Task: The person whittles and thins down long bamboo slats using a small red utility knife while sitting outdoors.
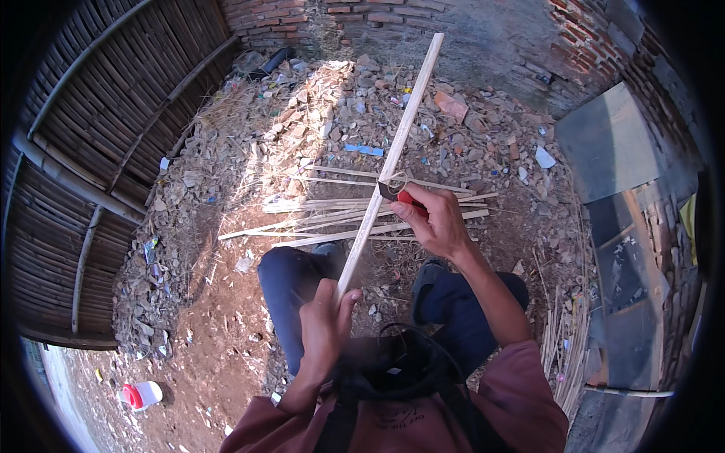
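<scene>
At the far left a bamboo-slat wall leans around a patch of dirt and rubble, with a red-and-white container lying on the ground nearer the wearer. Next comes the left hand, its fingers closed around the lower end of a long pale strip, which slants up and away to the right, its far end over the rubble. Beyond the knees and beneath the held piece, a loose pile of pale strips lies across the ground, some of them crossing. Just right of the strip's middle, the right hand grips a red-and-black tool with fingers closed, its black end against the strip; whether a blade is out cannot be made out. A thin curl shows just above that contact, so this piece looks partway worked, with the stretch between the tool and the left hand perhaps still to be gone over. How much of the pile is done and how much is left cannot be told, since finished and unworked strips look alike from here. Farther right, a spread of thin lengths lies on the ground beside grey sheets propped along the brick side.
</scene>
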`<action>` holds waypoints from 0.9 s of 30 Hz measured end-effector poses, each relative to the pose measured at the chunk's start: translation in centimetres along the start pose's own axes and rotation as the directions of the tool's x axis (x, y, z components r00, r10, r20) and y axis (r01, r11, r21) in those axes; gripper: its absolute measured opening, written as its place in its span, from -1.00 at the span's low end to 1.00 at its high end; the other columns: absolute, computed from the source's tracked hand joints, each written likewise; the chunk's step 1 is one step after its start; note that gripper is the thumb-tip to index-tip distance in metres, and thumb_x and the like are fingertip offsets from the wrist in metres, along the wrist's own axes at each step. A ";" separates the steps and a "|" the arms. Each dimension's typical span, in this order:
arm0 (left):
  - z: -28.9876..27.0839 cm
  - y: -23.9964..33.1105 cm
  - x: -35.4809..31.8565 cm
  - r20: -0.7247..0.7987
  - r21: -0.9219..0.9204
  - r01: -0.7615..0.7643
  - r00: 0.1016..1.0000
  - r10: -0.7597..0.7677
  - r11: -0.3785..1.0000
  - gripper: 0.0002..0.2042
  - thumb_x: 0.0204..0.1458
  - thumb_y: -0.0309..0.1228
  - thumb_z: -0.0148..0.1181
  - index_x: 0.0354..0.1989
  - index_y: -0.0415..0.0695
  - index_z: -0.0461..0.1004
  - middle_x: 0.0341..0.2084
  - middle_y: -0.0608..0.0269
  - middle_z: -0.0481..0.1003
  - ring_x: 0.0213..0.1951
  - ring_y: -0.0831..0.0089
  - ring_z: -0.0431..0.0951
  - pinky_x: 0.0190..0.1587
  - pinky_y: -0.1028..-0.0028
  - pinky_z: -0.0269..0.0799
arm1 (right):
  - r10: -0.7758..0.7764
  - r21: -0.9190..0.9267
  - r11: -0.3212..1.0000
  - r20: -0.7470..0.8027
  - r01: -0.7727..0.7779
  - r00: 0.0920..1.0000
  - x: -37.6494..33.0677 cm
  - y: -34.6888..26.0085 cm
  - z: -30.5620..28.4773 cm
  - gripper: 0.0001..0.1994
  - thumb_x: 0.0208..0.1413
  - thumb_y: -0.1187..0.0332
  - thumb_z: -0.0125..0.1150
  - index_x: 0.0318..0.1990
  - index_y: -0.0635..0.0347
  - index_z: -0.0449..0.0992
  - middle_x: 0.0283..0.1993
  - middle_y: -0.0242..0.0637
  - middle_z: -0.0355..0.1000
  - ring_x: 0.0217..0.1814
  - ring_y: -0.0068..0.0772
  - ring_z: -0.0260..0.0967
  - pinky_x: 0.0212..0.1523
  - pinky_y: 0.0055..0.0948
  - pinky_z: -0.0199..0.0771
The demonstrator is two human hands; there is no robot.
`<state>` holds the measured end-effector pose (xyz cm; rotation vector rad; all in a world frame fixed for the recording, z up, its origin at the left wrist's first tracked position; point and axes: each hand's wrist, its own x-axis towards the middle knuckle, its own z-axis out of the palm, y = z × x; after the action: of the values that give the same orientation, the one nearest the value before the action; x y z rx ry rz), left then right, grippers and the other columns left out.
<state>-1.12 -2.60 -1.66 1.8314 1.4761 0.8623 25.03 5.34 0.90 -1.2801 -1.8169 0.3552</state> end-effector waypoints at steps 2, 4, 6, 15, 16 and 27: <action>0.1 -0.3 -1.0 0.026 -0.020 -0.019 0.999 0.019 1.000 -0.69 0.26 -0.28 0.39 -0.26 -0.22 0.38 -0.62 -0.09 0.50 -0.51 -0.17 0.59 -0.48 0.13 0.42 | 0.043 -0.037 0.998 -0.025 -0.044 0.999 0.6 1.4 -1.3 -0.66 0.36 0.09 0.30 -0.26 0.23 0.62 -0.62 -0.21 0.42 -0.62 -0.26 0.41 -0.51 -0.29 0.32; 0.1 -0.5 -1.5 0.040 -0.023 -0.015 0.999 0.016 1.000 -0.70 0.27 -0.30 0.38 -0.27 -0.21 0.38 -0.64 -0.07 0.47 -0.53 -0.17 0.58 -0.50 0.14 0.41 | 0.073 -0.036 0.997 -0.047 -0.075 0.996 1.1 2.9 -2.2 -0.64 0.36 0.08 0.30 -0.26 0.24 0.63 -0.63 -0.22 0.40 -0.62 -0.29 0.39 -0.51 -0.29 0.29; -0.4 -0.2 -2.0 0.053 -0.036 0.018 0.998 -0.016 0.999 -0.71 0.27 -0.31 0.38 -0.28 -0.21 0.38 -0.65 -0.06 0.47 -0.54 -0.16 0.58 -0.50 0.14 0.41 | 0.103 -0.028 0.994 -0.072 -0.106 0.992 1.4 3.9 -2.4 -0.63 0.36 0.06 0.30 -0.25 0.26 0.64 -0.64 -0.23 0.38 -0.62 -0.33 0.36 -0.52 -0.30 0.26; -1.5 -2.4 -5.2 0.115 0.007 0.117 0.986 -0.117 0.993 -0.68 0.27 -0.25 0.37 -0.29 -0.23 0.42 -0.65 -0.05 0.47 -0.55 -0.11 0.59 -0.48 0.18 0.42 | 0.255 -0.075 0.960 -0.155 -0.268 0.955 5.1 9.0 -5.1 -0.52 0.39 -0.07 0.21 -0.12 0.27 0.69 -0.54 -0.29 0.42 -0.48 -0.43 0.30 -0.38 -0.29 0.28; -1.5 -2.6 -5.5 0.113 -0.010 0.119 0.987 -0.118 0.993 -0.65 0.27 -0.20 0.39 -0.30 -0.24 0.43 -0.67 -0.04 0.44 -0.56 -0.10 0.57 -0.48 0.19 0.40 | 0.253 -0.077 0.961 -0.155 -0.267 0.955 5.7 9.6 -5.6 -0.52 0.39 -0.07 0.21 -0.12 0.27 0.69 -0.54 -0.29 0.42 -0.48 -0.43 0.30 -0.38 -0.29 0.28; -2.1 -4.1 -5.3 0.151 -0.031 0.137 0.980 -0.131 0.990 -0.64 0.32 -0.18 0.33 -0.31 -0.22 0.40 -0.70 0.16 0.34 -0.63 0.35 0.35 -0.51 0.30 0.27 | 0.539 -0.530 0.710 -0.013 -0.463 0.842 4.6 22.7 -11.6 -0.56 0.40 -0.04 0.15 -0.06 0.17 0.69 -0.41 -0.14 0.54 -0.30 -0.27 0.51 -0.16 -0.20 0.45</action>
<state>-5.97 -6.94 -4.29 1.7052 1.4578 0.6711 47.76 16.41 -4.82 -2.2045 -1.7081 0.2586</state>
